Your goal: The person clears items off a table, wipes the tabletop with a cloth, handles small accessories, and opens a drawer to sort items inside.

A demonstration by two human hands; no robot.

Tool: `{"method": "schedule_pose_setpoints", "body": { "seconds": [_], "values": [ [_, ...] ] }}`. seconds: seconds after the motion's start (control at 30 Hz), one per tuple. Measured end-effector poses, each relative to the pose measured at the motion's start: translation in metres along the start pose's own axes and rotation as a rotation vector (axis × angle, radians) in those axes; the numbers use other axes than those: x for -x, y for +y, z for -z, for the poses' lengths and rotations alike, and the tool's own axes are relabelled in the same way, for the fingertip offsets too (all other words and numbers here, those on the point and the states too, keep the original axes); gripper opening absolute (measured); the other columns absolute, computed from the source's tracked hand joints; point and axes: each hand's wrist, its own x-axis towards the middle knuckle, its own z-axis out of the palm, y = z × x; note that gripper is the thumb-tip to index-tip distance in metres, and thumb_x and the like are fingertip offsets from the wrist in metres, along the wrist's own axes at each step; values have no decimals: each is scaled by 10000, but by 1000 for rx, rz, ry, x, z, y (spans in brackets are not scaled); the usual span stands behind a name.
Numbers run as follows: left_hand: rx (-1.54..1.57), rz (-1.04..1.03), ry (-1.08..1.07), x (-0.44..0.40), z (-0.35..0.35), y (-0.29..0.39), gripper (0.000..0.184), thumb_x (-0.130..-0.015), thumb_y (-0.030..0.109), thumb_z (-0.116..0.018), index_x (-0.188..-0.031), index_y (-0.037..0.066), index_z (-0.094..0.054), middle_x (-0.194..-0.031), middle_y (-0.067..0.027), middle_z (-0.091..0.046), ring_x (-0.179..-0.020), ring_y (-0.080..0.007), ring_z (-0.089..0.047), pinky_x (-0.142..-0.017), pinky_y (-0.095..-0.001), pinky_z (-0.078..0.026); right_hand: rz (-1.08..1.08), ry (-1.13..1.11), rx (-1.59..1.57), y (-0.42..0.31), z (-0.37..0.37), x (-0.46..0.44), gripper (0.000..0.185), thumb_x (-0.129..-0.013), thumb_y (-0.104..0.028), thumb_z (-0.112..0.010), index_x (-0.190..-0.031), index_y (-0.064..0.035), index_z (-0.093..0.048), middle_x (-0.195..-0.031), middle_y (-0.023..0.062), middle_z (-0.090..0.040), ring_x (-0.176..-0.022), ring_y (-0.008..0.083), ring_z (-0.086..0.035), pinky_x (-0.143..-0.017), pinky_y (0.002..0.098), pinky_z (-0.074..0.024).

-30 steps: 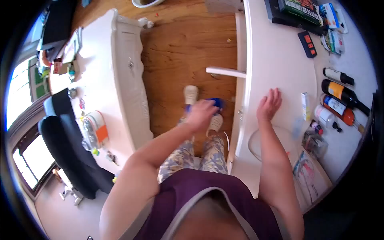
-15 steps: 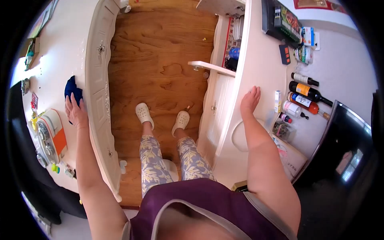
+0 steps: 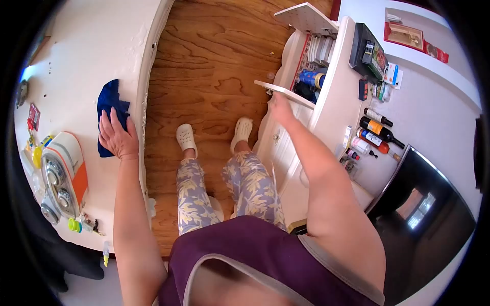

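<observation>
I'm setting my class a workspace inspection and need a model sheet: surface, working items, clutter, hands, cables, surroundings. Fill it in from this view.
Surface: white left-hand top, small dark specks visible.
Working items: dark blue cloth lying on that top; open cabinet door opposite.
Clutter: bottles and a black box on the right-hand side.
Hands: left hand flat on the cloth; right hand at the door, grip unclear.
Cables: nothing clearly seen.
Surroundings: wooden floor; dark screen at right.

Left fingers (image 3: 115,127) hide part of the blue cloth (image 3: 109,97) beneath them.
</observation>
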Motion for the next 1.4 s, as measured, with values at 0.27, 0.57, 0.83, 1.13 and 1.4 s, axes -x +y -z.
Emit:
{"method": "schedule_pose_setpoints", "body": {
  "seconds": [0.27, 0.57, 0.83, 1.13, 1.4],
  "values": [
    [25, -35, 30, -3, 1, 4, 497, -856, 325, -541, -1294, 110, -447, -1352, -111, -404, -1225, -298, -389, -984, -413, -289, -112, 226, 137, 37, 62, -118, 487, -780, -115, -545, -1241, 13, -451, -1231, 225, -495, -1153, 343, -465, -971, 379, -377],
    [-61, -67, 35, -6, -3, 9, 461, -859, 275, -548, -1264, 73, -459, -1304, -158, -451, -1163, -323, -449, -950, -404, -335, -239, -164, 741, 109, 106, -165, 425, -771, -222, -519, -1155, -41, -542, -1183, 177, -528, -1092, 333, -509, -941, 412, -404],
    [-86, -43, 10, 2, -12, 2, 461, -861, 237, -554, -1240, -1, -447, -1245, -242, -467, -1132, -388, -455, -974, -445, -342, -161, -276, 308, 135, -24, -173, 356, -805, -192, -545, -1140, -73, -573, -1080, 195, -602, -1022, 330, -566, -894, 383, -437],
    [-131, -20, -56, 11, -13, -13, 506, -917, 271, -463, -1301, -40, -351, -1306, -244, -382, -1198, -365, -381, -1029, -432, -274, -592, -164, -138, 237, -240, -134, 549, -811, -180, -555, -1295, -24, -346, -1276, 206, -442, -1209, 337, -373, -1029, 422, -257],
    [-220, 97, -60, 17, -7, -27, 518, -927, 297, -414, -1313, -39, -336, -1324, -243, -370, -1222, -369, -358, -1044, -404, -261, -875, 481, -1207, 233, -288, -148, 552, -782, -47, -595, -1274, 8, -350, -1285, 195, -403, -1218, 301, -365, -1032, 359, -272]
  ]
}}
